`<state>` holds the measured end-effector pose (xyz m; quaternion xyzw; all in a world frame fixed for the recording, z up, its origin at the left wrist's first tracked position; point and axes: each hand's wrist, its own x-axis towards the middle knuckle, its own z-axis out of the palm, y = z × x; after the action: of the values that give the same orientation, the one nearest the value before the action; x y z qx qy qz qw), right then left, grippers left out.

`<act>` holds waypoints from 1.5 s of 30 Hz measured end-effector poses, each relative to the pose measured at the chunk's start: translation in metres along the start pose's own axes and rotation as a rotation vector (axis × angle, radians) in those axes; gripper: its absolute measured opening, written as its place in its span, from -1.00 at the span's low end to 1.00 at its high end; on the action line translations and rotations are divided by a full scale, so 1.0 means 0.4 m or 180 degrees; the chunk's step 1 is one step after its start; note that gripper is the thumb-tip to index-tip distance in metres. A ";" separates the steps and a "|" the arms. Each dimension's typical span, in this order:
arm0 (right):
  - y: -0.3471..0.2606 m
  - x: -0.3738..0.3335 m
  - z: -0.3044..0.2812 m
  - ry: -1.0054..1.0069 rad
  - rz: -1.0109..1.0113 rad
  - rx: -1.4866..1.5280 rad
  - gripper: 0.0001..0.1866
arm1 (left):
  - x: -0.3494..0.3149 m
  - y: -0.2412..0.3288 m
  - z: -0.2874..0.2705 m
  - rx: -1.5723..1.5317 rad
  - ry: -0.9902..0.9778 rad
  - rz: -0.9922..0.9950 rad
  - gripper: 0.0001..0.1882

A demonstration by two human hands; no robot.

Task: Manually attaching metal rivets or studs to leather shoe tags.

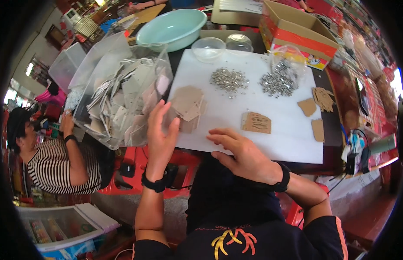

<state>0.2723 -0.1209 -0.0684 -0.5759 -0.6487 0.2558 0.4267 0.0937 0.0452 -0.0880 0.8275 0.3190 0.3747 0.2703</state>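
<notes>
My left hand (160, 136) is raised at the left edge of a white board (223, 130), fingers spread and nothing in them. Beside it lies a loose stack of thin tan and greyish cut cards (187, 104). My right hand (249, 154) hovers over the board's near edge, its fingers apart and holding nothing. Just beyond that hand rests a small brown cardboard piece with dark print (256, 123). Farther back on the board are a heap of small silver metal parts (229, 81) and a second silver heap (277, 83), which spills from a clear plastic bag (292, 56).
A clear bin full of pale cards (123, 99) stands at the left. Behind the board are a light-blue basin (173, 30), a clear round tub (208, 49) and an open carton (296, 30). Brown card pieces (323, 99) lie right. A person in stripes (63, 167) sits left.
</notes>
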 end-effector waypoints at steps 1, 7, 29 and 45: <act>-0.005 -0.006 -0.003 0.0134 -0.0132 -0.0164 -0.69 | -0.003 0.029 -0.003 -0.0182 -0.0015 -0.0077 -0.56; 0.016 -0.051 -0.086 0.0583 -0.0353 -0.0730 -0.92 | -0.041 0.118 0.015 -0.1723 -0.0747 -0.0554 -0.76; 0.111 -0.053 -0.246 0.0263 0.1343 -0.1193 -0.58 | -0.043 0.149 0.192 -0.2067 -0.1441 -0.0718 -0.74; 0.092 -0.140 -0.213 0.0533 -0.0235 -0.1426 -0.85 | -0.017 0.176 0.225 -0.0849 -0.1423 0.0522 -0.60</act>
<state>0.3626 -0.1809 -0.0701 -0.6513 -0.6722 0.0411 0.3496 0.1844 -0.0243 -0.0944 0.8698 0.1312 0.2421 0.4094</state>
